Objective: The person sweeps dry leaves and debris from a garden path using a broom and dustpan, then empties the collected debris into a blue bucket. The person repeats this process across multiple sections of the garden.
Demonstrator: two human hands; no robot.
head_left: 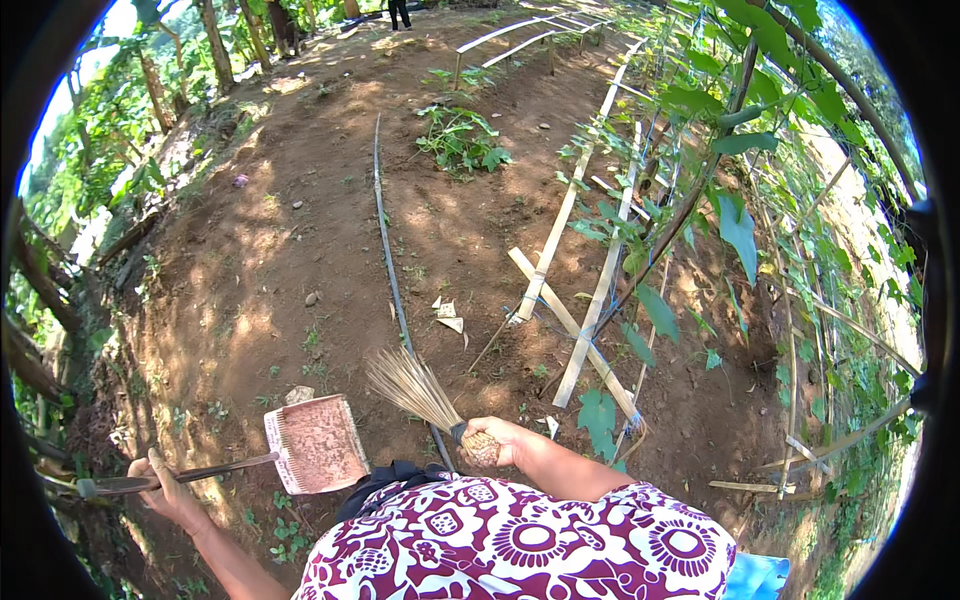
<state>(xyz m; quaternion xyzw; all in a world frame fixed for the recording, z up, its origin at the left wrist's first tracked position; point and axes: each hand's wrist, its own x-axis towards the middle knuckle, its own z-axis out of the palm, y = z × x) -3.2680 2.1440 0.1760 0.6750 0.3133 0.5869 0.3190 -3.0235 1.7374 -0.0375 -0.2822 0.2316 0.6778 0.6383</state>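
At the lower left, my left hand (168,492) is closed round the long dark handle of a dustpan (322,446). The pan is faded pink with a toothed edge, and its tray looks dusty. My right hand (498,440) grips the bound butt of a stick broom (420,388), in front of my patterned shirt. Its thin straw-coloured bristles fan out up and to the left, over a dark hose (385,225) on the soil. Broom and pan are apart. Beyond the bristles lie pale scraps (449,316) on the ground.
Flat pale wooden strips (583,335) form a low frame at the right, among climbing leafy vines (735,235). A leafy plant (462,140) grows ahead. A stone (299,395) lies by the dustpan. Trees line the left, and a person's legs (399,14) show far off.
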